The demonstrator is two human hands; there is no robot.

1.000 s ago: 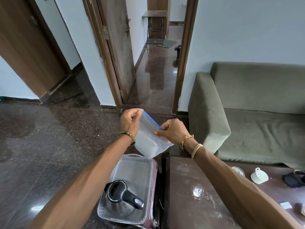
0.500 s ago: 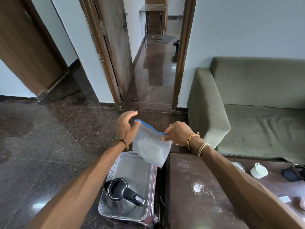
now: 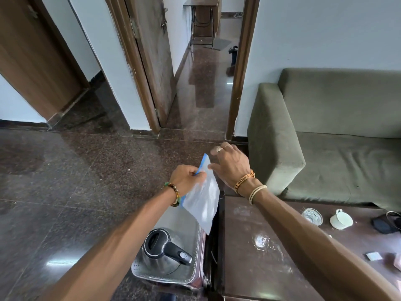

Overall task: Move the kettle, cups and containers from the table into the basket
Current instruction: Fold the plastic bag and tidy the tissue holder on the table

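No wording is showing clearly enough to read. An orange wristband [image 3: 244, 180] just behind the right hand [image 3: 230, 168] is carrying dark lettering, too small and blurred to make out.

A green sofa [image 3: 336, 131] stands against the white wall [image 3: 325, 29] on the right. The dark polished floor [image 3: 65, 181] is speckled and catches the light. A closed wooden door [image 3: 32, 61] is at the far left. A second door [image 3: 152, 61] stands open onto a hallway [image 3: 201, 83], where a small desk [image 3: 201, 18] stands at the far end with a grey mat [image 3: 221, 43] just beside it. A black pouch [image 3: 384, 223] and a small white square [image 3: 373, 255] lie at the right edge.
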